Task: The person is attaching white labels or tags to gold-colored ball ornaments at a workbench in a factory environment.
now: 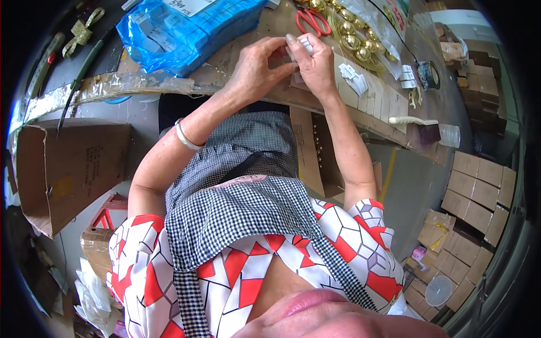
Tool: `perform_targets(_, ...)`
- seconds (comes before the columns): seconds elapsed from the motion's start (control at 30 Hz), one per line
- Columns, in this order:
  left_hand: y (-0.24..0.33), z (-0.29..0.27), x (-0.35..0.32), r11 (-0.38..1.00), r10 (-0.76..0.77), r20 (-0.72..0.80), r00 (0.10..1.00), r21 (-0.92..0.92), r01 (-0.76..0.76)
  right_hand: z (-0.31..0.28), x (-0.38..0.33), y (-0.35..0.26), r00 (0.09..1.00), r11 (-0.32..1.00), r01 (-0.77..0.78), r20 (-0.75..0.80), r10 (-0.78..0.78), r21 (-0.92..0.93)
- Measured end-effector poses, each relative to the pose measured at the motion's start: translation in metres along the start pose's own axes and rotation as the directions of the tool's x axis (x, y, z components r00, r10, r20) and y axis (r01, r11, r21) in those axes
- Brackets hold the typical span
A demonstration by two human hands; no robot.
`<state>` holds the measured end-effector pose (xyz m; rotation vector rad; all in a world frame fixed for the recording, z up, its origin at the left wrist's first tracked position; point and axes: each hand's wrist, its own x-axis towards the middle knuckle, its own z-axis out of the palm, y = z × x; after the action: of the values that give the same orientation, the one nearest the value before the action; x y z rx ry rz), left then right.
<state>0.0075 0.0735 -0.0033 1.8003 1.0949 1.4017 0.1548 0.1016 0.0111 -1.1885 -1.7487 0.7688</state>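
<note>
A small bunch of white paper tags is held over the table's near edge. My right hand is closed on it, with the thumb laid across the front. My left hand meets it from the left, its fingers and thumb curled around the tags' left side; their tips are partly hidden. Just right of my right hand, more white tags lie in a loose pile. Red-handled scissors rest beyond my hands, beside strings of shiny gold beads.
A blue plastic bag of small packets sits at the back left. Farther left is a gold glitter bow. Tape and a white-handled brush lie at right. Cardboard boxes are stacked right; an open carton stands left.
</note>
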Motion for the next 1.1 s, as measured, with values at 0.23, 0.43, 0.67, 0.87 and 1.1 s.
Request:
perform_targets(0.23, 0.006, 0.000, 0.010, 0.996, -0.017, 0.016, 1.000, 0.085, 0.016, -0.016, 0.006, 0.000, 0.983, 0.994, -0.075, 0.173, 0.060, 0.081)
perform_targets(0.43, 0.008, 0.000, 0.003, 0.998, -0.068, 0.024, 0.997, -0.006, 0.068, -0.032, -0.001, 0.000, 0.903, 0.942, -0.232, 0.413, 0.116, 0.243)
perform_targets(0.67, 0.000, -0.009, 0.005, 0.985, 0.078, 0.062, 0.995, 0.148, -0.086, -0.054, -0.006, 0.016, 0.946, 0.998, 0.003, 0.325, 0.018, -0.064)
perform_targets(0.87, -0.003, -0.017, -0.003, 0.968, 0.022, 0.214, 0.977, 0.239, -0.074, -0.064, -0.020, 0.008, 0.862, 0.919, 0.231, 0.505, -0.041, -0.320)
perform_targets(1.1, -0.006, -0.018, -0.005, 0.935, 0.089, 0.209, 0.974, 0.319, -0.153, -0.057, -0.029, 0.001, 0.884, 0.920, 0.164, 0.466, 0.024, -0.357)
